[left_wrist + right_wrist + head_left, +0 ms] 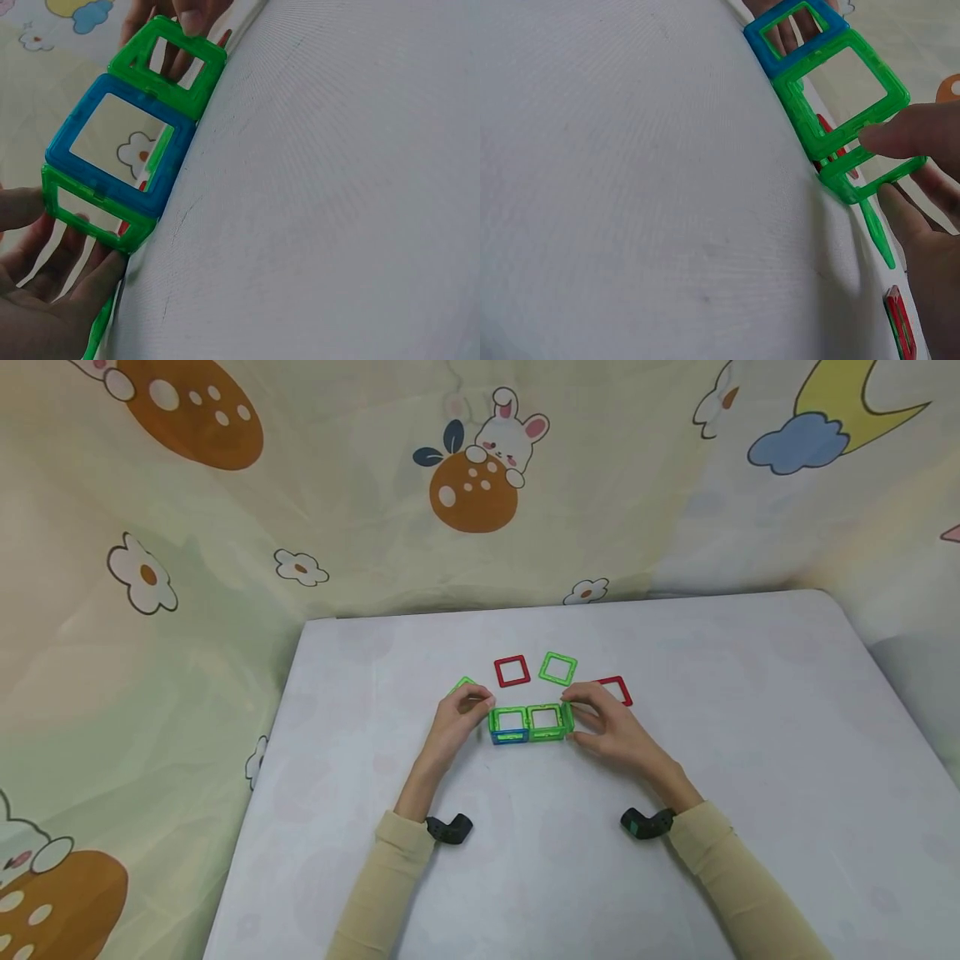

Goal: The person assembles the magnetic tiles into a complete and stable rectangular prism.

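A low box-like row of magnetic tiles [528, 720], green with one blue square tile [71, 124] on its near side, stands on the table. At its left end my left hand [457, 718] holds the green end tile [97, 234] between thumb and fingers. My right hand [615, 731] pinches the right end, with its thumb on the edge of a green tile [889, 112] and the other fingers around the outer side. Part of the row's far side is hidden in the head view.
Behind the row lie a red square tile [513, 683] and a green one [562, 656]. Another red tile [625, 689] is partly covered by the right hand, another green tile [465, 681] by the left. A patterned cloth [360, 510] hangs behind the white table [540, 877].
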Available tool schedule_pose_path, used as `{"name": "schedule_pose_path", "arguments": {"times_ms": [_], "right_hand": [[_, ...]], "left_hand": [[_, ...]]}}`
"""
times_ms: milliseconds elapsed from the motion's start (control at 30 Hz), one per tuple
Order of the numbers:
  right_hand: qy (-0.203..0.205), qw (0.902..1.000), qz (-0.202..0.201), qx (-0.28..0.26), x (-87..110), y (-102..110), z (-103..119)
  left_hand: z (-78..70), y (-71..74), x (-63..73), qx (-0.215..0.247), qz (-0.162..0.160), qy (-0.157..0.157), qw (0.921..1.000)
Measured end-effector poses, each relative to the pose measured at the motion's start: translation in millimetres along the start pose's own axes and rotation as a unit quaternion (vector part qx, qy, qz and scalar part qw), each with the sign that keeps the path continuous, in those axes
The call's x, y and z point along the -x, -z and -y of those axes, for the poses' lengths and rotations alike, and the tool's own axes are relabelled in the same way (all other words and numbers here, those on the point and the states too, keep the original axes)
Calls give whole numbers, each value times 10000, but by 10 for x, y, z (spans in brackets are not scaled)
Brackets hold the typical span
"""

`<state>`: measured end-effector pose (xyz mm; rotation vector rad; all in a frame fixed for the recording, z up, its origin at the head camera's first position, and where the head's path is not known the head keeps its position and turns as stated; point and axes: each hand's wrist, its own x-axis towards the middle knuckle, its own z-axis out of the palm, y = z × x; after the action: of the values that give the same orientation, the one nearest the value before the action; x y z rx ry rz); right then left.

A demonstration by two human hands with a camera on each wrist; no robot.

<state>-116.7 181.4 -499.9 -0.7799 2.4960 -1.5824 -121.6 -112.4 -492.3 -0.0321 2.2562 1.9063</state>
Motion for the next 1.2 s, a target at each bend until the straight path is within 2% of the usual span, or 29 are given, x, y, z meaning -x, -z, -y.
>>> {"name": "schedule_pose_path", "arguments": {"times_ms": [200,500,700,967,1200], "right_hand": [[42,9998,46,162,-23,1,-2],[85,9999,144,11,-23,-1,-5],[-213,9995,217,-93,-14,-21,3],[-837,9949,484,-275,-22,-47,-27],[-1025,9928,579,-204,-34,-50,15]], "left_hand": [[18,5,-6,24,6,-27,10000],[0,0,1,-29,-1,-5,10000],[-2,-4,11,-36,9,-9,10000],[15,-6,12,-31,-19,-45,10000],[15,-40,22,-17,-143,-229,9996]]}}
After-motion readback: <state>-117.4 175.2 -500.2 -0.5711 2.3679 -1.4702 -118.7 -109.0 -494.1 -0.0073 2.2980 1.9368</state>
